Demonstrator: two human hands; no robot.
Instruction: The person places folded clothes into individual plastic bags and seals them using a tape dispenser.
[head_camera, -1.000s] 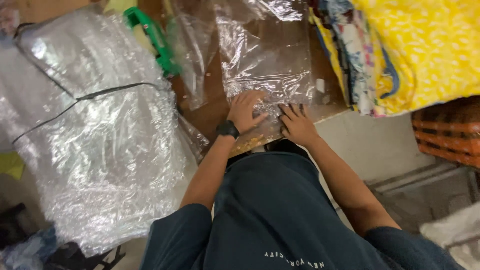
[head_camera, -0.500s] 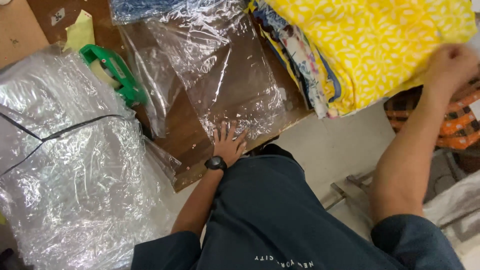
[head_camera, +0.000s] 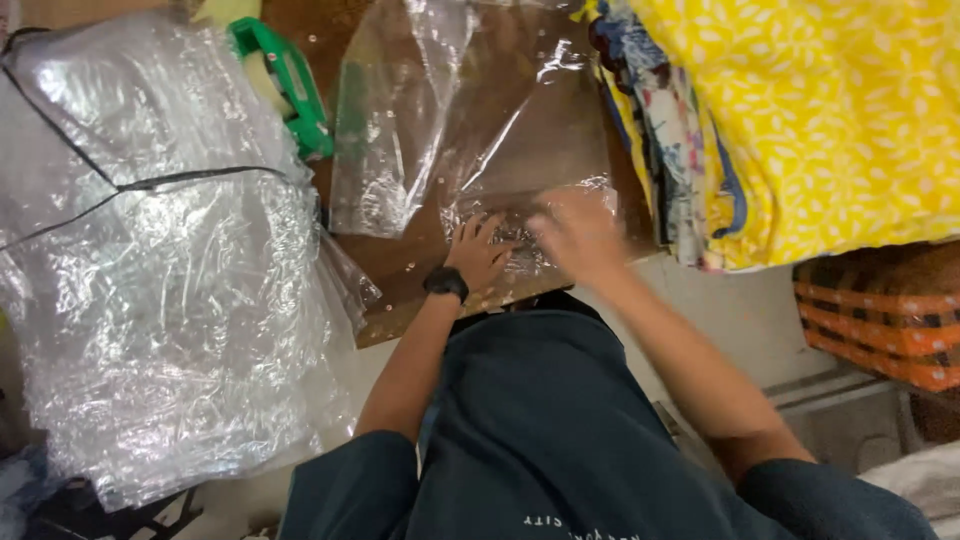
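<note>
A clear plastic bag (head_camera: 530, 120) lies flat on a brown wooden table (head_camera: 405, 265). My left hand (head_camera: 478, 250), with a black watch on the wrist, rests flat on the bag's near end, fingers spread. My right hand (head_camera: 575, 232) is blurred with motion just right of it, over the same near edge of the bag; I cannot tell whether it grips the plastic. A stack of folded cloth topped with yellow leaf-print fabric (head_camera: 800, 110) sits to the right of the bag.
A large heap of crumpled clear plastic bags (head_camera: 160, 280) fills the left side. A green tape dispenser (head_camera: 285, 80) lies at the table's back left. An orange and brown woven basket (head_camera: 880, 310) stands low on the right.
My right hand has come back from the yellow cloth stack at the far right to the near end of the plastic bag. My left hand has stayed on the bag.
</note>
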